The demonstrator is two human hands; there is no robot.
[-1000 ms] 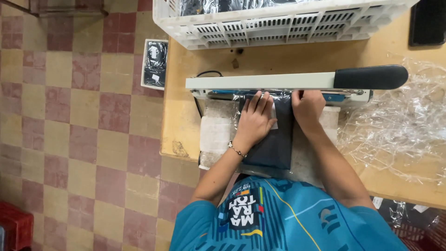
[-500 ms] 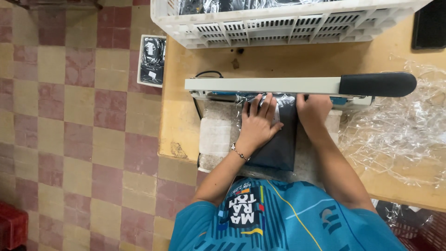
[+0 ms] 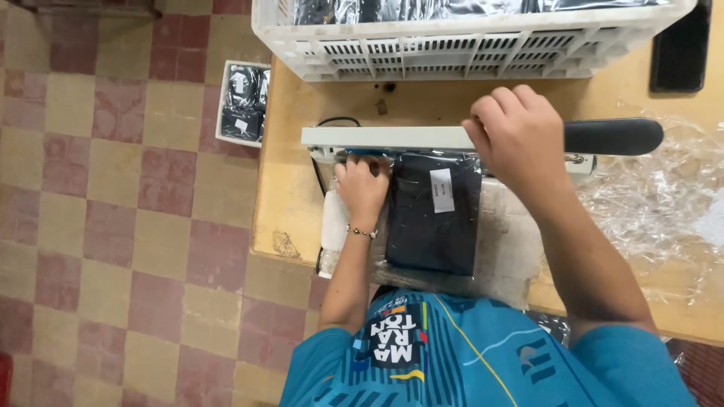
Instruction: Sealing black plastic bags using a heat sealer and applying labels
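Observation:
A dark folded garment in a clear plastic bag (image 3: pixel 434 215) lies on the wooden table (image 3: pixel 290 203), its far end under the white arm (image 3: pixel 385 137) of a heat sealer. My left hand (image 3: pixel 362 187) presses down on the bag's left edge, close to the sealer bar. My right hand (image 3: pixel 516 136) rests on top of the sealer arm, fingers curled over it, just left of the arm's black handle (image 3: pixel 612 136). A small white label (image 3: pixel 442 190) shows on the bagged garment.
A white slatted crate (image 3: pixel 467 47) with packed dark items stands at the table's far edge. Loose clear plastic bags (image 3: pixel 664 203) lie at the right. A small box of dark packets (image 3: pixel 243 102) sits on the tiled floor at left. A black object (image 3: pixel 682 49) lies far right.
My right hand has left the bag and gone up onto the sealer arm. My left hand slid to the bag's left edge. The bagged garment now shows between them.

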